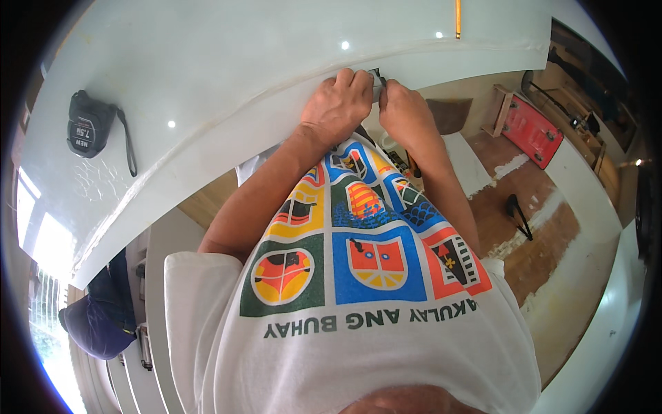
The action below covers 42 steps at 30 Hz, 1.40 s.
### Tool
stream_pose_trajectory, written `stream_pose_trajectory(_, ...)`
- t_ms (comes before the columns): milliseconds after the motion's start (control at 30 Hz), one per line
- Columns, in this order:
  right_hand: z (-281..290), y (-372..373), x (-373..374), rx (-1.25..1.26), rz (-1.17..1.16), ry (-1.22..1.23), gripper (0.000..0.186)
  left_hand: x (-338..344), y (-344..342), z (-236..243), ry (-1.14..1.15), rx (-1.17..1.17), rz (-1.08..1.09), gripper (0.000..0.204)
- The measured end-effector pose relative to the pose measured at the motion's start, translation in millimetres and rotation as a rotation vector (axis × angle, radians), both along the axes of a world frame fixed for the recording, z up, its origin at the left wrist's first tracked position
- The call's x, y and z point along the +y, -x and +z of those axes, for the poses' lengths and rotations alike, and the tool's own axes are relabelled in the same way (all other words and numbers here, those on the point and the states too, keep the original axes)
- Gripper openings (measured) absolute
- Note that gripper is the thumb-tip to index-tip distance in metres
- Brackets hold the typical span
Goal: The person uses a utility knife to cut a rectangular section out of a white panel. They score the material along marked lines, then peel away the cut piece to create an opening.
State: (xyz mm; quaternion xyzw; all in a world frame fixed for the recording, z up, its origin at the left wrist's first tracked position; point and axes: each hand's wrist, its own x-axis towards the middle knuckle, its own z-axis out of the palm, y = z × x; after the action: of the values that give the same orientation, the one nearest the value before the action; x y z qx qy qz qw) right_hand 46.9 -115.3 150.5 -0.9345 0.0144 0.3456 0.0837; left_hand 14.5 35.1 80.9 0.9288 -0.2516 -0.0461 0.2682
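Both hands, left hand [338, 102] and right hand [403, 109], pinch white panel [227, 76] edge; panel runs left-right.

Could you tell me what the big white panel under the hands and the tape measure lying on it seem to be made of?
White panel: probably glossy laminate or plastic sheet; lamps mirror in it as sharp dots. Both the left hand and right hand grip its near edge. Tape measure: dark matte case, likely plastic or rubber, with a cord loop.

A white short-sleeved T-shirt [358, 331] is worn, printed with colourful square panels above green lettering; both forearms are left bare.
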Motion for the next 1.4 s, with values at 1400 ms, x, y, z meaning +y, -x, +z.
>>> stream_pose_trajectory(1400, -11, 96, -58, 0.112, -0.968, -1.231, 0.048, 41, -38, -31, 0.213, -0.245, 0.286, 0.010)
